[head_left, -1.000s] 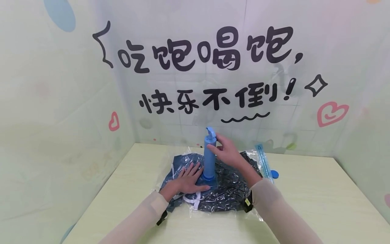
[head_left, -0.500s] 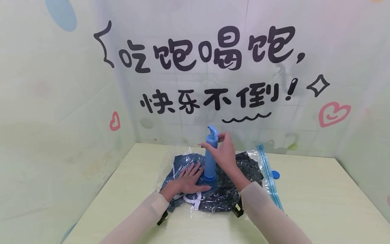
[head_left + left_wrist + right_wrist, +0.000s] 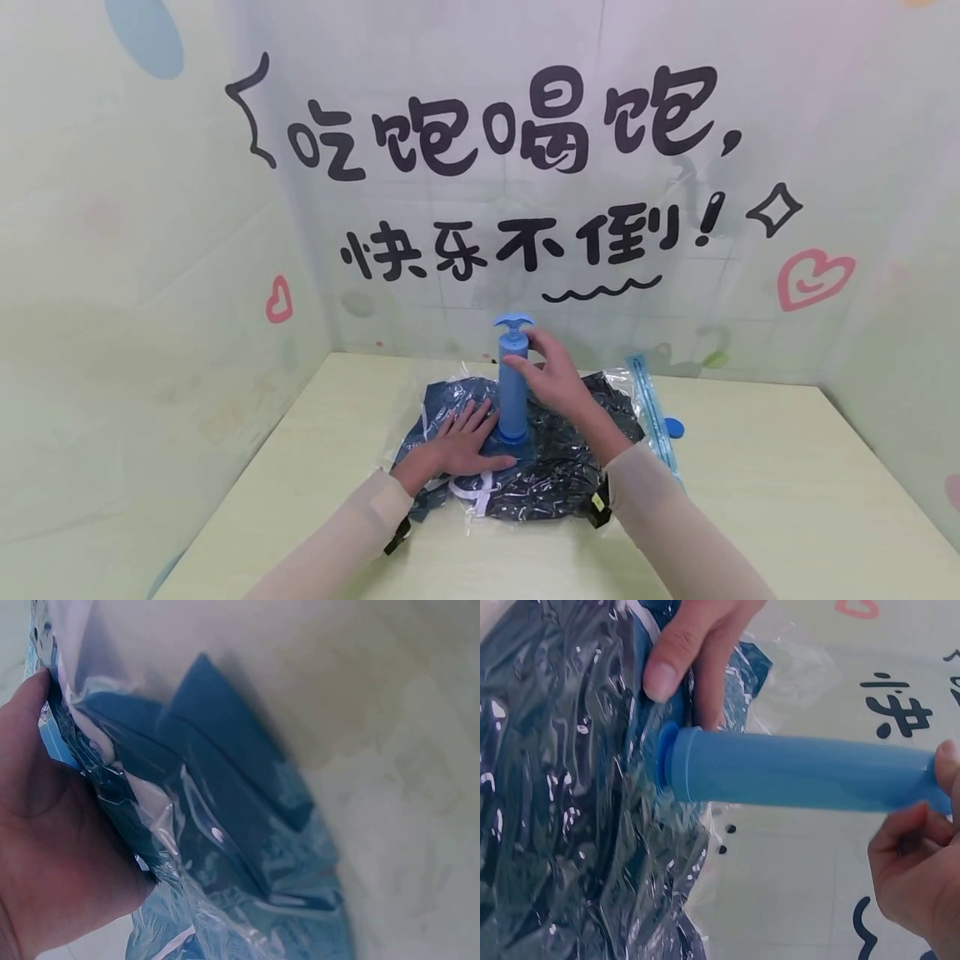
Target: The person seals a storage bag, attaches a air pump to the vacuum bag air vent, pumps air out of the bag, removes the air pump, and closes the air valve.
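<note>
A blue hand pump point(image 3: 513, 396) stands upright on the valve of a clear vacuum storage bag point(image 3: 543, 492), its T-shaped handle low over the barrel. Dark, crumpled fabric fills the bag. My right hand point(image 3: 561, 383) pinches the top of the barrel between thumb and fingers, just under the handle; in the right wrist view the fingers point(image 3: 907, 829) lie around that end. Beside the pump's foot, my left hand point(image 3: 459, 448) rests on the bag with spread fingers. Seen from the left wrist, folded blue fabric point(image 3: 225, 750) shows through the plastic.
At the bag's right edge runs a blue zip strip point(image 3: 651, 400). A round blue cap point(image 3: 675, 428) lies on the pale table point(image 3: 757, 483) just beyond it. Printed curtains point(image 3: 450, 333) enclose the table at the back and sides.
The pump's handle has turned from edge-on to broadside. My right hand loosened its thumb from the barrel half a second ago and now has it back on. The left hand has stayed put.
</note>
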The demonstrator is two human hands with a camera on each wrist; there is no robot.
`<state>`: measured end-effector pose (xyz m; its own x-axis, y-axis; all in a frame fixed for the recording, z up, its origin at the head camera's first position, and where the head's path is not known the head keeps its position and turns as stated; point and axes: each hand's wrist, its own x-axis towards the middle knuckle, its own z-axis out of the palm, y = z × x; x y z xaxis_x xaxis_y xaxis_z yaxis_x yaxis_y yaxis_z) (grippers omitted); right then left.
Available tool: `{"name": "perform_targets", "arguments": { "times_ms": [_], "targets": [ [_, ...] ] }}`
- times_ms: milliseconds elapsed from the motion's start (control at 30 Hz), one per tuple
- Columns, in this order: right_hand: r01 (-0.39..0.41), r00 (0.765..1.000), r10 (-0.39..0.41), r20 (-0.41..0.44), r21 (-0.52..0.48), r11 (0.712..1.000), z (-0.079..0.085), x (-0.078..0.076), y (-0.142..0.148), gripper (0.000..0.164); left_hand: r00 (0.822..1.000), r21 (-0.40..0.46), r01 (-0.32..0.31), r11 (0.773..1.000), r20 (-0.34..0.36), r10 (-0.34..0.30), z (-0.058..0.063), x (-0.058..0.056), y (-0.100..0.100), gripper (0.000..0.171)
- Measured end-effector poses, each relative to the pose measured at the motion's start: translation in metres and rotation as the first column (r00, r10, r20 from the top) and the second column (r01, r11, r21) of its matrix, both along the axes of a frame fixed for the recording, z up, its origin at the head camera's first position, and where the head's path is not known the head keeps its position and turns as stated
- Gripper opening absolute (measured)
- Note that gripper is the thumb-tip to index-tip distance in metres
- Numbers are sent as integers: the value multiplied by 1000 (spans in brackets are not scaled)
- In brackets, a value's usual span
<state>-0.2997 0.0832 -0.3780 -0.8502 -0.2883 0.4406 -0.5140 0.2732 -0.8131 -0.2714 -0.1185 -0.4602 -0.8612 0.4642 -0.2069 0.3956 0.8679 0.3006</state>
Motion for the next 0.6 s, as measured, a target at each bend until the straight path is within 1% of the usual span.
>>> {"name": "perform_targets", "arguments": {
  "times_ms": [100, 200, 300, 433, 500, 600],
  "targets": [
    [-90, 996, 90, 13, 21, 996, 2, -1, 5, 42, 1000, -12, -4, 1000, -7, 3, 1, 1, 0, 95],
    [-153, 988, 152, 23, 56, 987, 4, -2, 10, 42, 1000, -5, -8, 1000, -10, 8, 0, 2, -1, 97],
    [-210, 976, 206, 66, 58, 976, 5, -3, 15, 40, 1000, 3, -10, 1000, -3, 10, -5, -2, -2, 101],
    [-274, 955, 268, 130, 28, 961, 5, -6, 22, 30, 1000, 11, -2, 1000, -14, 3, -15, -7, -4, 106],
    [-294, 947, 288, 141, 25, 955, 6, -6, 24, 27, 1000, 10, -3, 1000, -18, 3, -12, -5, -3, 104],
    [-302, 944, 293, 151, 35, 953, 8, -5, 25, 27, 1000, 9, -9, 1000, -12, 9, -8, -3, -1, 100]
  ]
}}
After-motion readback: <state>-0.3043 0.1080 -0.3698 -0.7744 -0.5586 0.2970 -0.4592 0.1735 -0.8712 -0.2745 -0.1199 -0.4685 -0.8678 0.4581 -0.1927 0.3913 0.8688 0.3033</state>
